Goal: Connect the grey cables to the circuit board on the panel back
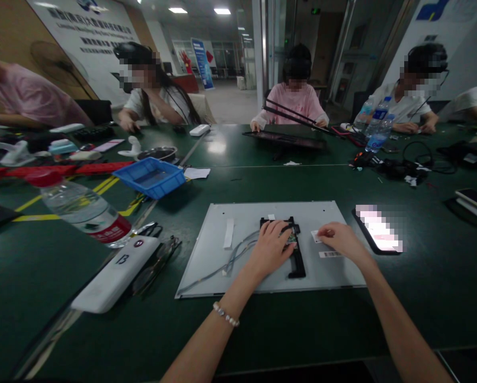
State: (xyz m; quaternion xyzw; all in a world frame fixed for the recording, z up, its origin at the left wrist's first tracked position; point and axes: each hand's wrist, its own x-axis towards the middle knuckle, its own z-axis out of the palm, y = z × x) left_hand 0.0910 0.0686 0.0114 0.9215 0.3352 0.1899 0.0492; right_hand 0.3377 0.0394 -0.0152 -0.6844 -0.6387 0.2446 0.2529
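Observation:
A flat silver-white panel [210, 234], like the back of a display panel, lies on the dark green table. On its middle sits a black plastic frame [298, 266] with a small green circuit board [292, 237]. My left hand [272, 246] rests over the frame with fingers spread, hiding part of it. Grey cables [232, 260] run from under this hand to the panel's near left corner. My right hand [338, 239] is closed, thumb and fingertips together at the edge of a white label [315, 236]; whatever they pinch is hidden. A barcode sticker [329, 255] lies just below.
Right of the panel is a lit phone [378, 231]. At left lie a white power bank [116, 274], glasses [156, 266], a tilted water bottle [89, 210] and a blue tray [150, 178]. Across the table, a person [298, 103] handles a black screen [284, 141]; other people sit nearby.

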